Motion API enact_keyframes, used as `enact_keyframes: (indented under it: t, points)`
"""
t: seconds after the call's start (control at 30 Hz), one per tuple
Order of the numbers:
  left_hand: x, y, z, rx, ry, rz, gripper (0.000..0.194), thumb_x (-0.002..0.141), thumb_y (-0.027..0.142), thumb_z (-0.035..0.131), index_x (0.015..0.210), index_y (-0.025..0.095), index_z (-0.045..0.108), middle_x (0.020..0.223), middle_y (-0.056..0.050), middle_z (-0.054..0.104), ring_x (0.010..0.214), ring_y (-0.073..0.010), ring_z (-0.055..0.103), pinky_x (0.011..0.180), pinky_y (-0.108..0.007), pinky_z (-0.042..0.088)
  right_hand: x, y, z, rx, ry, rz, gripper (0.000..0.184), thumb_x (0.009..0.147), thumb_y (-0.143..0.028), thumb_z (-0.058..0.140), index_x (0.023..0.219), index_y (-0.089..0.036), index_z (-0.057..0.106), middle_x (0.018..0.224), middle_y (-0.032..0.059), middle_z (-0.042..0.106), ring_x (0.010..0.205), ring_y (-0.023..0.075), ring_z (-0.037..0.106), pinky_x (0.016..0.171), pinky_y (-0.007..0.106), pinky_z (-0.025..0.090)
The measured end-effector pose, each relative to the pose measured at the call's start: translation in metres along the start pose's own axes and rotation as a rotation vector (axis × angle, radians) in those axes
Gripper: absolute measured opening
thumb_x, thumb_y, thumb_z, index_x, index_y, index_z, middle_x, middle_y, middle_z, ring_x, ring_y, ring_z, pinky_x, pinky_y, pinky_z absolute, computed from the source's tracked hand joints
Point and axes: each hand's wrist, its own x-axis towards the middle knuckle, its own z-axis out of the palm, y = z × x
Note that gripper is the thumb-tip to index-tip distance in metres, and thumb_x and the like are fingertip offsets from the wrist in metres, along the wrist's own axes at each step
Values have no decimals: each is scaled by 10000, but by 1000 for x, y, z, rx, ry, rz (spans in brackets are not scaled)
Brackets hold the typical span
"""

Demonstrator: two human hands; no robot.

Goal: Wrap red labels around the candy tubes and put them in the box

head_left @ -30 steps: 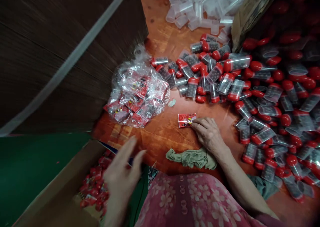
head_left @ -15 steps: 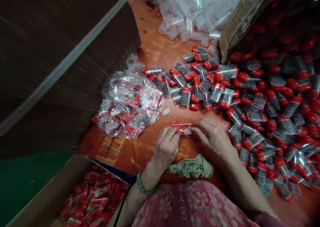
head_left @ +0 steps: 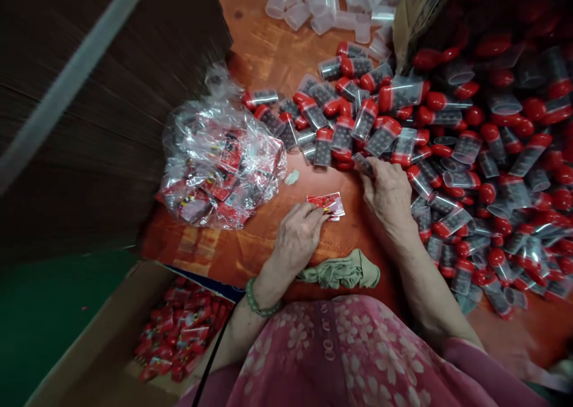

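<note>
My left hand (head_left: 298, 238) pinches a small red printed packet (head_left: 325, 204) that lies on the orange table (head_left: 264, 55). My right hand (head_left: 388, 193) reaches up to the near edge of a big heap of clear tubes with red caps (head_left: 452, 150), and its fingers close round one clear tube (head_left: 363, 164). A crinkled clear bag of red packets (head_left: 221, 165) sits just left of my hands. A green bead bracelet (head_left: 257, 302) is on my left wrist.
A cardboard box (head_left: 96, 359) at lower left holds several packed red packets. Empty clear tubes (head_left: 326, 1) lie at the top. A dark brown stack of board (head_left: 89, 108) fills the left. A green cloth (head_left: 342, 271) lies before my lap. A cardboard carton edge (head_left: 418, 16) stands upper right.
My left hand came up from the box to the red packet and took it. My right hand let the packet go and moved up to the tube heap.
</note>
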Motion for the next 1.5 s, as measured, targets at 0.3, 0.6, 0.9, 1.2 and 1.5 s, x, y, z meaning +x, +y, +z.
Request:
enact_keyframes:
  t: [0.3,0.6,0.9,1.2,1.5]
  points:
    - [8,0,-6,-119,-10,-148,116,876,160,621,789,159,698,739,-36,669,707,-152,608,659,-266,465,-40,19,-21,624,-178,79,225,798,-217,651,1018,-200,692,901,30,681,799,197,601,775,366,496]
    - [3,9,-14,-412,199,-68,71,778,138,751,734,162,701,717,-6,713,660,-109,641,627,-232,508,-54,3,-34,1298,-19,263,530,710,-360,836,1173,-322,581,967,-32,688,860,178,702,759,330,596]
    - [-2,18,-25,-564,84,-96,67,808,97,708,789,149,746,759,-35,755,689,-110,689,663,-224,554,-56,-18,-50,1455,-23,233,428,741,-195,828,989,-282,490,980,-24,763,796,153,747,760,292,614]
    - [-3,23,-23,-643,99,-155,98,749,202,803,728,161,716,699,-8,730,624,-101,670,610,-217,552,-65,-28,-49,1444,-13,242,460,756,-336,823,1054,-327,473,920,-30,753,828,212,758,768,407,635]
    - [-3,23,-23,-650,54,-143,89,748,187,801,726,164,718,703,-5,728,634,-103,675,619,-211,557,-73,-26,-41,1353,-150,300,403,785,-318,792,1036,-303,477,932,-19,748,863,210,744,805,400,606]
